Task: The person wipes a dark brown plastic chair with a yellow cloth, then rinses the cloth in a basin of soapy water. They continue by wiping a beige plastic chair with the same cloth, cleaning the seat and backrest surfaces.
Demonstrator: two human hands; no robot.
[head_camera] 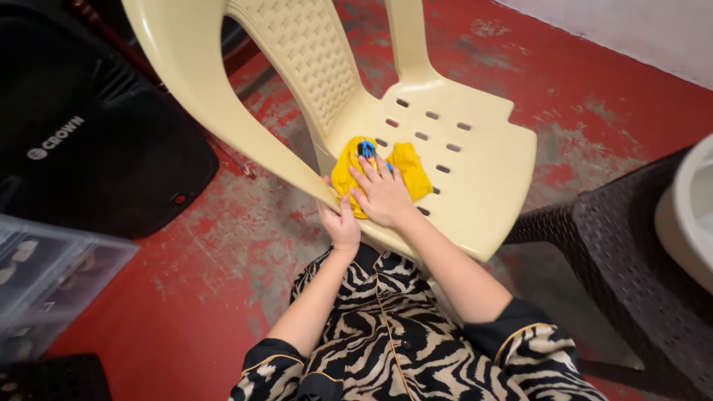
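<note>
A cream plastic chair (475,148) stands on the red floor in front of me, its slotted seat facing up. A crumpled yellow cloth (412,169) with a small blue patch lies on the seat near its left front corner. My right hand (382,191) lies flat on the cloth, fingers spread, pressing it onto the seat. My left hand (342,226) grips the seat's front left edge, just below the armrest. My zebra-patterned top fills the bottom of the view.
A black bag-like case (96,134) leans at the left. Clear plastic drawers (44,278) sit at lower left. A dark woven stool or basket (631,275) stands at right, with a white basin (694,215) beside it. A pale wall runs along the top right.
</note>
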